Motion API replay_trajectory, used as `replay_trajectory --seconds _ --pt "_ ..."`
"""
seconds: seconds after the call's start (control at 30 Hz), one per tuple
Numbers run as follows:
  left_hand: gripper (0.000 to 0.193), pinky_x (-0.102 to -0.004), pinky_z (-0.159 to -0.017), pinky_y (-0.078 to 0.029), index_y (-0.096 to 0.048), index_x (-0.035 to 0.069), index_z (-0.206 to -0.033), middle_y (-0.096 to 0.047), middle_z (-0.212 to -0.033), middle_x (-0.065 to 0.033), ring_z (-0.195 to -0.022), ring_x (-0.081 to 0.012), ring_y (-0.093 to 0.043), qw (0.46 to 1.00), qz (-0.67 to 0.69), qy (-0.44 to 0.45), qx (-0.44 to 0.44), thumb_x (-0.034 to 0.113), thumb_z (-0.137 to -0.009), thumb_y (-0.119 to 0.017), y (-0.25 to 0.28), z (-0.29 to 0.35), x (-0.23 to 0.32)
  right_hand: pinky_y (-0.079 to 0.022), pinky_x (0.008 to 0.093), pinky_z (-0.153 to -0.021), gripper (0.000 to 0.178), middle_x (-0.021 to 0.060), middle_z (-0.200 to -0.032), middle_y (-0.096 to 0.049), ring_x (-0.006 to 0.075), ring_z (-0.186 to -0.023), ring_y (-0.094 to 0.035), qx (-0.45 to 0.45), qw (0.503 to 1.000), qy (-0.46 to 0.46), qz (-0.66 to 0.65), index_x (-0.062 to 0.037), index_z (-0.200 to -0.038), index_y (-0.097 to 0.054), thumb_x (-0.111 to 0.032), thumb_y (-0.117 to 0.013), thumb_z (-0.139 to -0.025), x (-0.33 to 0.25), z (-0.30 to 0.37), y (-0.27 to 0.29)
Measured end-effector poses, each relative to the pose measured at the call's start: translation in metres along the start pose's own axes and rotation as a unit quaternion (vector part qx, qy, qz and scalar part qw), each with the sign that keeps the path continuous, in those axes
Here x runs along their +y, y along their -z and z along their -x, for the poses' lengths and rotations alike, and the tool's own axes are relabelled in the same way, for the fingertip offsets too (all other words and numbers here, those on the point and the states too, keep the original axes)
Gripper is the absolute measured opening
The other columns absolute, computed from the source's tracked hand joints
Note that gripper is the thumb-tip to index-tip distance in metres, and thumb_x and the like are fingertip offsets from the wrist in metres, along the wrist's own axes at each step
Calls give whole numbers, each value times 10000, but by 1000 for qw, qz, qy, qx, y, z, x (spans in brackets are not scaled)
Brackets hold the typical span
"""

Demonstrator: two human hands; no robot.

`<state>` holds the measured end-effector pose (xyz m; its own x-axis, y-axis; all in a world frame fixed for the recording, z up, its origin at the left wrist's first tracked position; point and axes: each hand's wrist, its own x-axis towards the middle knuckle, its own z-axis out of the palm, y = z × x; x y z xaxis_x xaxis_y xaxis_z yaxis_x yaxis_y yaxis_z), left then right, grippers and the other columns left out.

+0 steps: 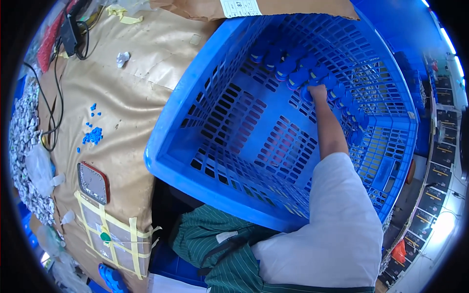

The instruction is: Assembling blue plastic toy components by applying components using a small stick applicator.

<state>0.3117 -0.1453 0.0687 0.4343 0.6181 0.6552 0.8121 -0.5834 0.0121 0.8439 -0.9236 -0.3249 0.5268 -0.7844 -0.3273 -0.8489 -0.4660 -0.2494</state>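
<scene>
A blue crate [157,155] is standing, seemingly part-filled, with blue shoes [299,77] crowding its far side.
Shoes are lining the far wall from its left corner rightward; the near side is lying bare, probably left to fill. The right hand [318,92] is touching one shoe [306,94] there; whether it is gripping, I cannot tell.
</scene>
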Motion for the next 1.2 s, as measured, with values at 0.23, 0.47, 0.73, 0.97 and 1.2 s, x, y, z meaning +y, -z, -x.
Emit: replay_trajectory --seconds 0.23,0.47,0.73,0.97,1.2 --pt "398 -355 -778 -524 -582 -62 -1059 -632 -943 -192 -858 -260 -614 938 332 38 -88 236 -825 -703 -11 12 191 -468 242 -585 505 6 -833 -566 98 -697 -557 -149 939 157 -268 -38 -1078 -528 -178 -750 -647 -2 115 113" --pt "337 -355 -892 -470 -552 -60 -1070 -606 -1056 -162 -955 -241 -605 742 579 97 -325 -36 -741 -486 -4 63 269 -439 268 -828 529 45 -1004 -564 138 -940 -551 -383 705 392 -450 -30 -1146 -486 -165 -725 -694 -89 317 220" --pt "803 -382 -1002 -389 -321 10 -1370 -456 -1295 -114 -1191 -238 -472 345 777 223 -477 57 -701 -764 14 93 310 -446 335 -884 584 122 -1141 -531 219 -1052 -551 -558 468 668 -150 -35 -1188 -480 -104 -774 -689 -134 526 193" --pt "701 -362 -988 -391 -421 -2 -1276 -537 -1204 -98 -1123 -216 -524 391 768 369 -348 55 -670 -768 -3 94 220 -493 335 -667 187 106 -781 -620 252 -743 -623 -379 429 819 -45 -31 -899 -615 -129 -685 -757 -209 583 136" --pt "755 -313 -974 -386 -430 -29 -1266 -551 -1184 -106 -1085 -176 -528 493 703 316 -402 76 -631 -823 -4 107 194 -481 388 -666 82 116 -793 -641 290 -754 -616 -169 477 862 44 -45 -815 -640 -101 -630 -756 -301 613 63"
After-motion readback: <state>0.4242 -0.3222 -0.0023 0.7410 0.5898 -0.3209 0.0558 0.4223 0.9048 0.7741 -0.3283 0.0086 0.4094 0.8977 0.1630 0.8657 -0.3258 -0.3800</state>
